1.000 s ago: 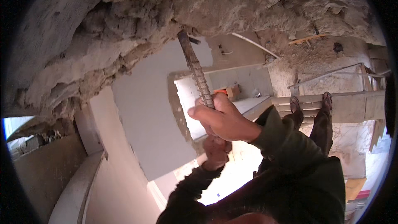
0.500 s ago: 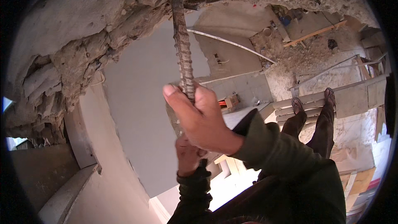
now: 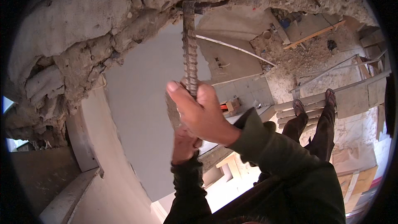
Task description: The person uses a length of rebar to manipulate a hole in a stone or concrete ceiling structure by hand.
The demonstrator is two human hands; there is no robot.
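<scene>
Crumbling masonry (image 3: 91,18) meets a ribbed bar (image 3: 190,54) at its lower edge; the right hand (image 3: 207,120) clenches it; what the left hand (image 3: 184,146) below grasps, I cannot tell.

We're on a building site (image 3: 317,71), an interior under renovation: broken masonry (image 3: 89,18) runs ragged across the top, rubble (image 3: 286,53) litters the ground at right, rough planks (image 3: 352,99) lie underfoot, and grey render (image 3: 141,87) ends in uneven edges!
</scene>
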